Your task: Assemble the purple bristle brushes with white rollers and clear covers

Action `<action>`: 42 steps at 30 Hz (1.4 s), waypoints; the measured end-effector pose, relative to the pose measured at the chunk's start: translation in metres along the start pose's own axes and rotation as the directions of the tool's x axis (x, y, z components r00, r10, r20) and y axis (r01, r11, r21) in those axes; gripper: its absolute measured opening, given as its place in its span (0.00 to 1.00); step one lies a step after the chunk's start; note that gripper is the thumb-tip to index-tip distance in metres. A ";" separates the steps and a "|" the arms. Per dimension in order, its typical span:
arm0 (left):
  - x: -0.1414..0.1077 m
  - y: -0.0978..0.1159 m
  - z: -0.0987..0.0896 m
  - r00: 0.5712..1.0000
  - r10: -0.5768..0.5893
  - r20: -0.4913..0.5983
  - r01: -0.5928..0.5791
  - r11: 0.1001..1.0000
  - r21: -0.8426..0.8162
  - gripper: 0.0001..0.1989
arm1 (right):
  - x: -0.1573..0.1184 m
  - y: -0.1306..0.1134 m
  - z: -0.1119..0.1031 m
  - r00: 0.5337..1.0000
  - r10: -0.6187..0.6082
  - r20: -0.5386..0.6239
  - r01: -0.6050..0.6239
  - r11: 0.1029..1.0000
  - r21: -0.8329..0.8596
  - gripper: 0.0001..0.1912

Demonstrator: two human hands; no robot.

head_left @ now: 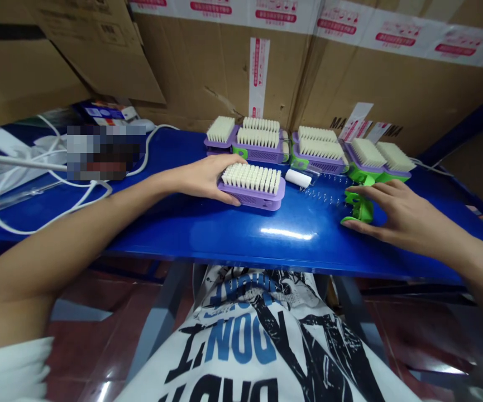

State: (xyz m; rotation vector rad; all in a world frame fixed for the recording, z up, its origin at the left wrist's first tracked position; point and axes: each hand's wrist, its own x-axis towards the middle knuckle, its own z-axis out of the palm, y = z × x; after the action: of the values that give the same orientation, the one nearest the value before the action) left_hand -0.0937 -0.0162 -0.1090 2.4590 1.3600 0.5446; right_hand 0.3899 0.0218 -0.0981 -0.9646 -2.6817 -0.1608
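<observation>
On the blue table, a purple brush (253,184) lies with its cream bristles facing up, and my left hand (210,177) is wrapped round its left end. Over on the right, my right hand (386,211) pinches a green plastic part (362,210) between thumb and fingers. Between the hands lie a white cylinder (298,178) and thin metal springs (323,195). Behind them stands a row of several more purple brushes (262,146), bristles up, some with green parts.
White cables (99,192) coil over the left of the blue table (207,234), beside a small blue box (109,113). Large cardboard boxes (207,61) with red and white tape stand along the back. The table's front edge runs just before my lap.
</observation>
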 end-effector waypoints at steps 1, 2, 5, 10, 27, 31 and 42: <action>0.000 0.001 0.001 1.000 -0.016 -0.007 0.016 1.000 -0.005 0.50 | -0.002 0.001 0.001 1.000 -0.006 -0.015 0.006 1.000 -0.023 0.41; 0.000 0.001 0.002 0.999 -0.032 -0.014 0.032 0.999 -0.010 0.54 | -0.003 0.001 0.001 1.000 -0.011 -0.027 0.010 0.999 -0.039 0.39; -0.002 -0.002 -0.002 0.999 -0.048 0.012 0.048 0.998 -0.033 0.64 | 0.000 -0.012 -0.001 0.997 -0.013 -0.077 0.005 0.995 -0.104 0.40; -0.006 -0.019 -0.016 0.997 -0.035 0.062 0.041 0.994 -0.101 0.66 | 0.043 -0.062 -0.009 0.993 -0.045 -0.106 0.043 0.999 -0.023 0.41; -0.007 -0.008 -0.022 0.991 0.023 -0.129 -0.070 0.927 -0.368 0.53 | 0.132 -0.102 0.035 0.969 -0.246 0.003 0.229 0.906 0.356 0.49; -0.009 0.022 -0.027 0.944 0.012 -0.330 -0.167 0.881 -0.444 0.43 | 0.123 -0.099 0.030 0.972 -0.212 -0.099 0.234 0.868 0.438 0.56; 0.000 -0.036 -0.029 0.948 -0.111 -0.297 -0.044 0.882 -0.470 0.31 | 0.090 -0.067 -0.013 0.922 -0.100 -0.374 0.215 0.936 0.279 0.49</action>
State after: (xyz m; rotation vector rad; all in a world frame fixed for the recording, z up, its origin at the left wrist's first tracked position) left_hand -0.1338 0.0040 -0.0979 2.0013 1.1911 1.1548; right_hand 0.2844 0.0222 -0.0586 -0.5558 -2.3519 0.0579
